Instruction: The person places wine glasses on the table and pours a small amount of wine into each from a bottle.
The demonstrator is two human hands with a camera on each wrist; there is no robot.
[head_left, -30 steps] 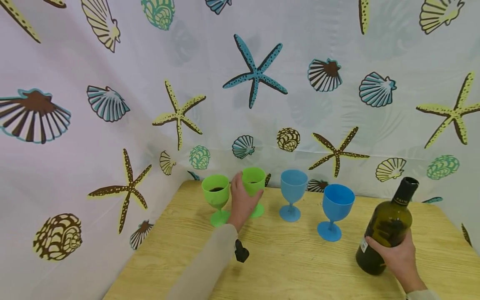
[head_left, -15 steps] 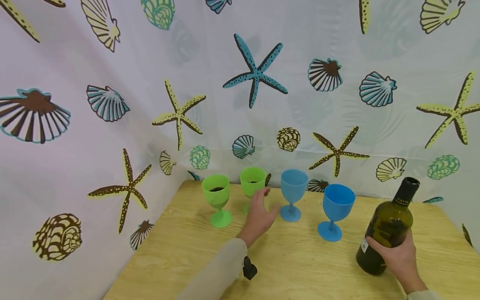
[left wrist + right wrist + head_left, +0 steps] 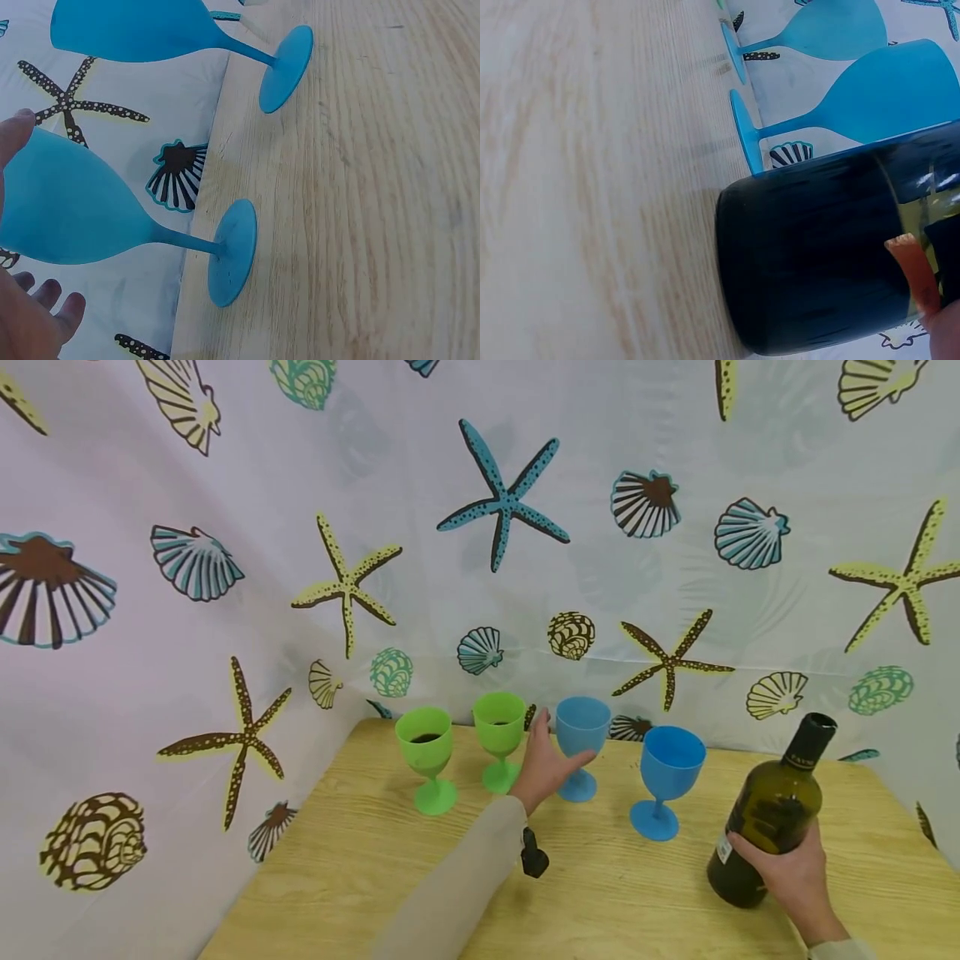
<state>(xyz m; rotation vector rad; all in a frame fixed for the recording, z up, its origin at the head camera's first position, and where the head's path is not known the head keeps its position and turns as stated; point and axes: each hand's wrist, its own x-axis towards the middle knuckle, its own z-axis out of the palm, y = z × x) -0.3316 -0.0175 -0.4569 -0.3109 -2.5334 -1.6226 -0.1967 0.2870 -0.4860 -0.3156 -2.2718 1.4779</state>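
My left hand (image 3: 546, 768) is at the light blue goblet (image 3: 581, 727), thumb in front and fingers spread along its left side. In the left wrist view, the goblet's bowl (image 3: 75, 202) lies between the thumb (image 3: 15, 135) and the fingers, with the fingertips (image 3: 69, 319) apart from it. My right hand (image 3: 791, 868) grips a dark green wine bottle (image 3: 772, 806) around its lower body. The bottle's neck is uncorked, and its base is close to the wooden table in the right wrist view. A darker blue goblet (image 3: 673, 760) stands between the light blue one and the bottle.
Two green goblets (image 3: 425, 747) (image 3: 498, 727) with dark liquid inside stand at the left of the wooden table (image 3: 600, 893). Behind the table hangs a white curtain (image 3: 420, 460) printed with shells and starfish.
My left hand has left the right-hand green goblet and moved right to the light blue goblet. My right hand keeps its grip on the wine bottle. The head view has shifted slightly.
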